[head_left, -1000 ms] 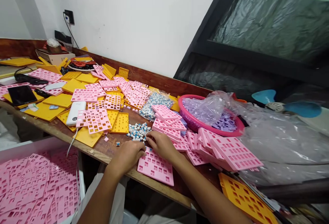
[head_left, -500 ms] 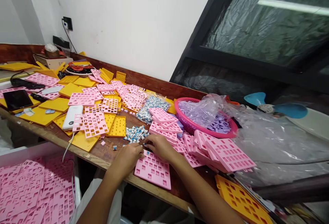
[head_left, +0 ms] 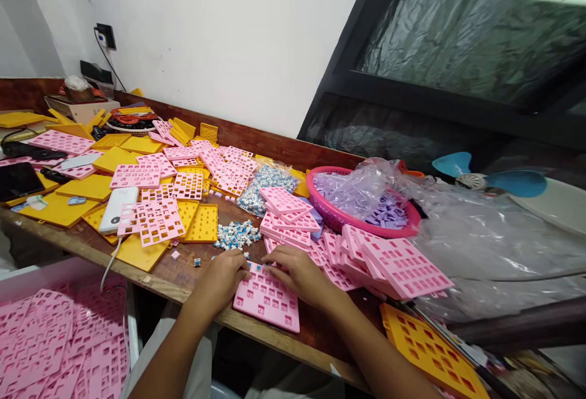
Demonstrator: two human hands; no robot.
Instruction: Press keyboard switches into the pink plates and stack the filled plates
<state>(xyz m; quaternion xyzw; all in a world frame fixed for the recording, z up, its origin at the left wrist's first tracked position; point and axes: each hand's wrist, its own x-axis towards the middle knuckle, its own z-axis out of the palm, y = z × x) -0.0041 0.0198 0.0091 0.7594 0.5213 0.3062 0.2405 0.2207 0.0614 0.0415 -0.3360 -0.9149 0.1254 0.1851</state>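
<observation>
A pink plastic keyboard plate (head_left: 265,304) with square openings lies tilted at the table's front edge. My left hand (head_left: 224,277) is curled against its upper left corner, fingers bent round the edge. Over the upper right part, my right hand (head_left: 300,271) pinches a small blue-and-white key switch at its fingertips. Another key switch (head_left: 259,267) sits in the plate's top row, between the hands. Just beyond them is a loose heap of key switches (head_left: 237,235). One stray switch (head_left: 197,262) rests on the wood to the left.
Stacked pink plates (head_left: 288,219) stand behind my right hand, with more piled (head_left: 398,265) to the right. A pink basket (head_left: 315,197) holds purple pieces. Yellow plates (head_left: 199,223) and a white power bank (head_left: 118,210) lie leftward. A bin of pink plates (head_left: 41,344) stands below.
My right hand has come back from the edge of the switch heap onto the plate's upper edge, with a switch at its fingertips. My left hand stays at the corner. The view has shifted slightly.
</observation>
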